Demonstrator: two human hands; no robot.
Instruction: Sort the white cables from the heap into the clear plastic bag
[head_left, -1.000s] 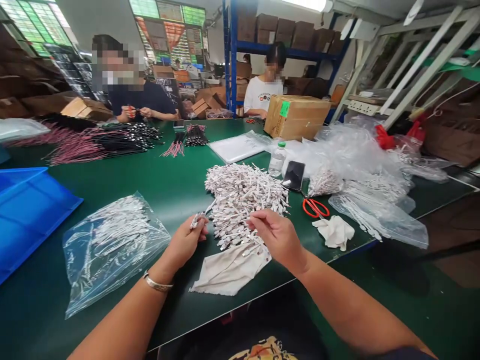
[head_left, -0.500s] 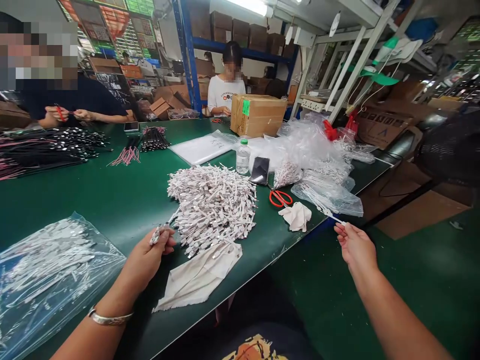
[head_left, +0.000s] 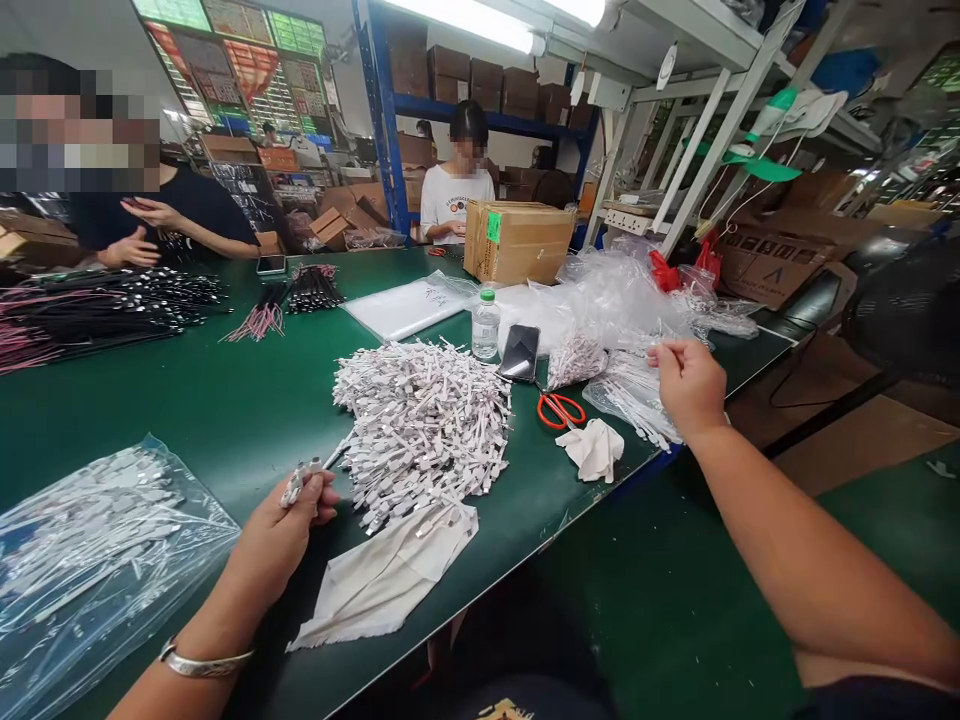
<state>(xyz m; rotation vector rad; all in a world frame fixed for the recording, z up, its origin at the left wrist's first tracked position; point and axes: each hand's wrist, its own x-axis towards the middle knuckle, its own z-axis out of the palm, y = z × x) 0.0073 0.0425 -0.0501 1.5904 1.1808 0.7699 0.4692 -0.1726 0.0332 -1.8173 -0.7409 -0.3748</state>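
My left hand (head_left: 289,525) is closed around a few short white cables with metal-tipped plugs (head_left: 300,482), at the left side of a big heap of similar white cables (head_left: 424,425). My right hand (head_left: 694,385) is raised over a clear bag of thin white strips (head_left: 626,390) at the table's right edge. Its thumb and forefinger are pinched together; what they hold, if anything, cannot be made out. A beige cloth (head_left: 390,580) lies in front of the heap, with a few pieces on its upper end.
A clear bag of white cables (head_left: 112,530) lies at left. Right of the heap are red-handled scissors (head_left: 559,410), a crumpled cloth (head_left: 592,450), a phone (head_left: 520,352) and a bottle (head_left: 486,328). Behind stand a carton (head_left: 517,245) and two co-workers; black cables (head_left: 112,310) lie far left.
My right hand has moved up and away from the table's front edge, over the bag of strips; the strip it was pulling at now lies by the bag. My left hand keeps its cables.
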